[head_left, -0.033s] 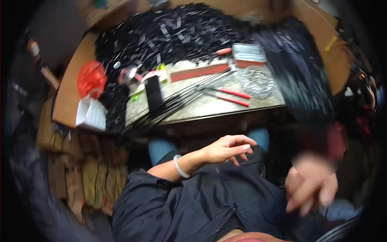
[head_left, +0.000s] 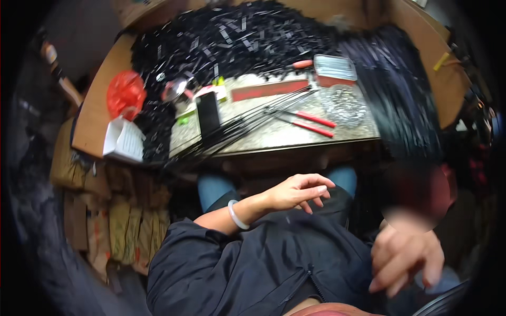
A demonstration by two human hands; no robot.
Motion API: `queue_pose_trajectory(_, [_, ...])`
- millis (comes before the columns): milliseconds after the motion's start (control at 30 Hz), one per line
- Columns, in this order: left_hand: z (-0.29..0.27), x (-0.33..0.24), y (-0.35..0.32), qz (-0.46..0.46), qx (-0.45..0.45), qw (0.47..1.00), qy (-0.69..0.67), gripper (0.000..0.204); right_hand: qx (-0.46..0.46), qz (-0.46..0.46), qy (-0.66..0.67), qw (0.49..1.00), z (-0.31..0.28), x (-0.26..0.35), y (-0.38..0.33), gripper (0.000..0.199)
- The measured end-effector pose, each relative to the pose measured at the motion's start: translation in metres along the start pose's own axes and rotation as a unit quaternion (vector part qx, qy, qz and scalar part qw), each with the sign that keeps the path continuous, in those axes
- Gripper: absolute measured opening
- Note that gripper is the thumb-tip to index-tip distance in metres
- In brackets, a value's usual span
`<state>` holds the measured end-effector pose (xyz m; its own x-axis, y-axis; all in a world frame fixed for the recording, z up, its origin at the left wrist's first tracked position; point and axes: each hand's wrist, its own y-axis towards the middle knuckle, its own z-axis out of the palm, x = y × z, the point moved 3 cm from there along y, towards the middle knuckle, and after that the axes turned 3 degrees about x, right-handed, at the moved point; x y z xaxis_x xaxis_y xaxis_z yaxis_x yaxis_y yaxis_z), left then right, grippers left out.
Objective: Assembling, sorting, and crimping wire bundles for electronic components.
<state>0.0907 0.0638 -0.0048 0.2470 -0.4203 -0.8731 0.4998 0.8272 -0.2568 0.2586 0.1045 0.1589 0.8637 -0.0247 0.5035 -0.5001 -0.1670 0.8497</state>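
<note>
My left hand (head_left: 303,191) hovers above my lap, a pale bangle (head_left: 237,215) on its wrist. Its fingers are loosely bent and apart, with nothing in them. At the lower right, close and somewhat smeared, my right hand (head_left: 408,258) hangs with bent, spread fingers; its wrist disappears into a blurred patch. No held thing shows there. Both hands are apart from the table (head_left: 247,145). On it lie red-handled pliers (head_left: 313,126), a bundle of thin black strips (head_left: 237,126), a black phone (head_left: 208,113) and a heap of small shiny metal pieces (head_left: 343,105).
Black strips (head_left: 226,42) are piled across the back, and long dark ones (head_left: 403,89) hang over the right front edge. A red plastic bag (head_left: 126,95), an opened white box (head_left: 124,139) and a pale tin (head_left: 335,68) stand around. Brown sacks (head_left: 126,226) sit at lower left.
The table and its things sit slightly farther right in the picture. My right hand looks less smeared; my left hand stays almost in place.
</note>
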Motion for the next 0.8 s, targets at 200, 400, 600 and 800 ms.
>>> queue_pose_trajectory(200, [-0.041, 0.026, -0.062, 0.037, -0.154, 0.987, -0.021, 0.034, 0.041, 0.028, 0.010, 0.999, 0.022, -0.016, 0.049, 0.057])
queue_pose_trajectory(400, [-0.074, -0.016, -0.104, 0.171, -0.397, 0.787, 0.440, 0.040, 0.068, 0.043, 0.029, 0.996, 0.019, -0.024, 0.057, 0.037])
queue_pose_trajectory(600, [-0.126, -0.047, -0.088, 0.085, -0.445, 0.542, 0.708, 0.068, 0.373, 0.356, 0.003, 0.857, 0.001, -0.055, 0.010, 0.021])
queue_pose_trajectory(800, [-0.151, -0.029, -0.082, 0.008, -0.437, 0.527, 0.728, 0.065, -0.275, 0.530, -0.053, 0.800, 0.001, -0.106, -0.074, 0.028])
